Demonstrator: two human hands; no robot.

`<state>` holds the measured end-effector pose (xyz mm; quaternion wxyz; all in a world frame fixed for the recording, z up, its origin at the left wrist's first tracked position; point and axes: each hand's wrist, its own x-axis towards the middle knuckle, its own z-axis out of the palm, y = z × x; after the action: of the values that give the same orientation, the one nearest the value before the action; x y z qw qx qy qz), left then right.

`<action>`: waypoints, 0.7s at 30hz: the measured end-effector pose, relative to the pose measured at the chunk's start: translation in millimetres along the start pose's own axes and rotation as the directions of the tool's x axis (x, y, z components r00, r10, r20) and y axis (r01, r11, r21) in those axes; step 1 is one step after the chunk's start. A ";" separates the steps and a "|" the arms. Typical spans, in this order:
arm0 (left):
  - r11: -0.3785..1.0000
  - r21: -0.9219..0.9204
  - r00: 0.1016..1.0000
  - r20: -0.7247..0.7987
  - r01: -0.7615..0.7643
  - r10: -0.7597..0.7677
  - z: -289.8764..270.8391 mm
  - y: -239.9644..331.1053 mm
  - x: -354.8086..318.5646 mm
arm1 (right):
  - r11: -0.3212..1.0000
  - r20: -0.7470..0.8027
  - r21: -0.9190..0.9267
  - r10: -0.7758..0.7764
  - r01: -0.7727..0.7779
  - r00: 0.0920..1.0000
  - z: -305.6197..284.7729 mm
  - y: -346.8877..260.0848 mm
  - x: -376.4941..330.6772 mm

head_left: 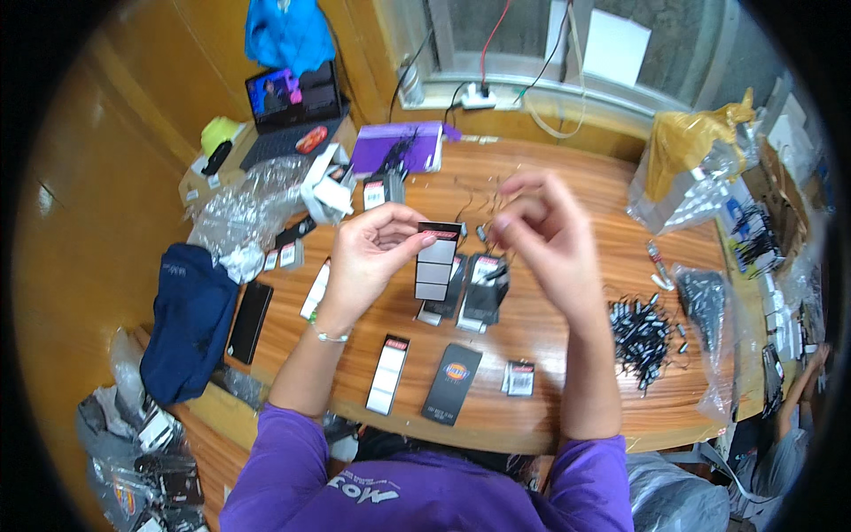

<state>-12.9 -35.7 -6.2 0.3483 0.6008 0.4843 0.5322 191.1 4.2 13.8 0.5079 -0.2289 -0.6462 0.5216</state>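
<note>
My left hand [377,262] pinches a hang tag [433,263] by its upper left edge. The tag is upright, with white panels split by dark lines and a black and red top. My right hand [551,239], smeared a little by motion, is to the right of the tag, thumb and forefinger closed on a thin black tag string [481,232]. Behind the held tag are stacks of dark tags [485,297]. Nearer me lie a white-panelled tag [387,374], a dark grey tag [452,384] and small barcode tags [519,379].
A heap of black strings [645,341] sits at the right, beside a clear plastic bag [706,310]. Further back are a yellow-wrapped bag [696,160], a purple folder [396,148] and a laptop [295,111]. At left lie a black phone-like case [250,322] and navy cloth [186,324].
</note>
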 end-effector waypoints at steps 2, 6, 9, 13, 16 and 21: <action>0.997 -0.045 0.998 -0.024 -0.063 0.062 14.4 7.6 14.4 | 0.962 -0.024 -0.236 -0.148 0.139 0.989 5.7 8.0 3.2; 0.984 -0.015 0.984 -0.015 -0.178 0.177 35.2 19.6 25.7 | 0.867 -0.111 -0.454 -0.284 0.206 0.952 7.4 6.2 4.6; 0.982 -0.034 0.983 -0.007 -0.186 0.186 41.3 20.4 27.3 | 0.851 -0.152 -0.475 -0.329 0.223 0.932 3.9 10.6 6.1; 0.984 -0.061 0.985 0.008 -0.169 0.170 42.8 14.4 27.8 | 0.848 -0.141 -0.499 -0.283 0.179 0.949 6.5 7.7 5.0; 0.959 0.039 0.959 0.029 -0.281 0.280 40.2 14.5 30.0 | 0.843 -0.164 -0.505 -0.305 0.186 0.938 5.8 17.0 8.1; 0.936 0.145 0.947 0.068 -0.320 0.313 36.1 12.1 31.5 | 0.798 -0.162 -0.575 -0.328 0.181 0.931 7.7 21.9 8.0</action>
<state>23.8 -5.7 7.8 0.2211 0.7074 0.4131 0.5291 176.0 15.1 -2.2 0.5646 -0.3403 -0.7232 0.2061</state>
